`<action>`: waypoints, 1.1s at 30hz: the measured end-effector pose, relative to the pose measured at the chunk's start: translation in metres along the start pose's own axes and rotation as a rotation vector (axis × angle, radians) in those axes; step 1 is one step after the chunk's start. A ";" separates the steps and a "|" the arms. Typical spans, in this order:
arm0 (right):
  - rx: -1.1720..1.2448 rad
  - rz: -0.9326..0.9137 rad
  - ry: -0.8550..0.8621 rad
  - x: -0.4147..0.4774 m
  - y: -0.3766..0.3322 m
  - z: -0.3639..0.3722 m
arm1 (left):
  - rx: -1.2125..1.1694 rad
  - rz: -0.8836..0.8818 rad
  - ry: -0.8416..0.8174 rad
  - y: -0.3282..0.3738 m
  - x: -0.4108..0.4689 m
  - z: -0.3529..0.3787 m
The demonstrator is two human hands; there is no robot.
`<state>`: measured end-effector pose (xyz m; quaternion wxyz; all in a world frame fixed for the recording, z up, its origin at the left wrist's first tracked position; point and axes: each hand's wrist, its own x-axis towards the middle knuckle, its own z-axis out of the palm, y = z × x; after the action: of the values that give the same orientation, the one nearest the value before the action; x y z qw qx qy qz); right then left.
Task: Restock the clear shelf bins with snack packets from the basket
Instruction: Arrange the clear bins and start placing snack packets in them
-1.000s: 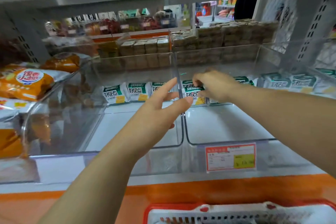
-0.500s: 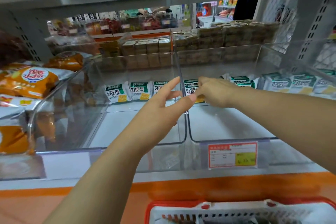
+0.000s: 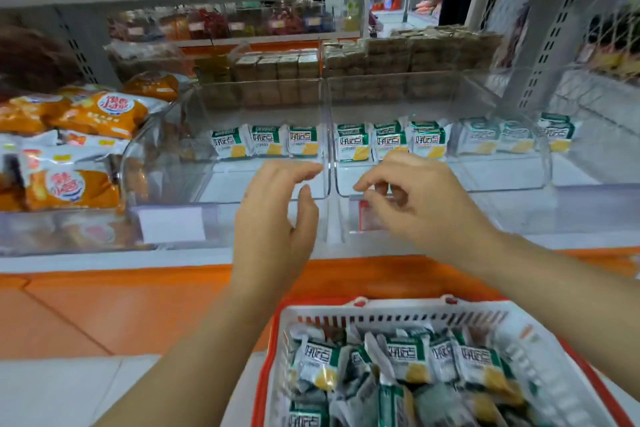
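Two clear shelf bins sit side by side: the left bin (image 3: 173, 180) holds three green-and-white snack packets (image 3: 266, 144) upright at its back, the right bin (image 3: 502, 177) holds a row of the same packets (image 3: 391, 144). My left hand (image 3: 277, 215) hovers in front of the left bin, fingers relaxed and holding nothing. My right hand (image 3: 415, 204) hangs in front of the right bin with loosely curled fingers, also holding nothing. Below, a white basket with a red rim (image 3: 381, 314) is full of several such packets (image 3: 405, 360).
Orange-and-white snack bags (image 3: 86, 114) fill the bin at the left. Brown boxed goods (image 3: 398, 55) are stacked behind the bins. A price tag (image 3: 367, 218) sits partly behind my right hand. An orange ledge (image 3: 138, 305) runs under the shelf.
Both hands have drawn back out of the bins toward me. My right hand has let go of the packet it placed in the right bin. The view has tilted down, showing the basket.
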<state>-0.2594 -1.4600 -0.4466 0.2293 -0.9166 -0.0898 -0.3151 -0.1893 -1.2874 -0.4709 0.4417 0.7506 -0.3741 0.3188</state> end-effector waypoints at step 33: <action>-0.018 0.468 -0.816 -0.139 -0.008 0.025 | 0.125 -0.503 -0.829 0.007 -0.128 -0.060</action>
<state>-0.3571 -1.4439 -0.5472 0.2321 -0.9631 0.0392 0.1302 -0.2701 -1.1995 -0.5470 0.2730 0.9064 -0.3058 -0.1019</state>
